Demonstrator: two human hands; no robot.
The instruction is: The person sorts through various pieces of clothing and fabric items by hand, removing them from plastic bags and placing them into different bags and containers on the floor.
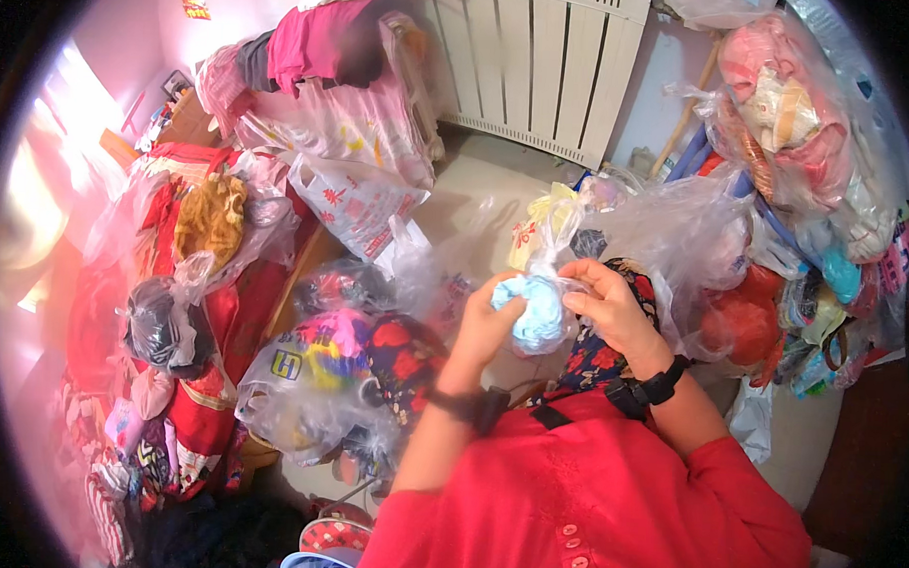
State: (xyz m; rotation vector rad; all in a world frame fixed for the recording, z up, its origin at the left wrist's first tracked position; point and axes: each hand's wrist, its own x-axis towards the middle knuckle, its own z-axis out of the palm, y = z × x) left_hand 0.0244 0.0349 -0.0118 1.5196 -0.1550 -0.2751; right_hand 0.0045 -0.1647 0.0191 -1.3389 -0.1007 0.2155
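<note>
A light blue bundle in a clear plastic bag (535,315) hangs in front of me, its neck gathered at the top. My left hand (495,310) closes on the bundle's left side, with the thumb pressed across its front. On the right, my right hand (611,305) pinches the bag's plastic near the neck between thumb and fingers. What the blue stuff inside is, I cannot make out for sure; it looks soft and crumpled.
A white radiator (527,61) stands at the back. Bagged clothes, among them a dark bundle (161,324), lie on the red cloth at left. A white printed bag (352,205) sits mid-left. Clear bags with pink cloth (772,85) are piled at right.
</note>
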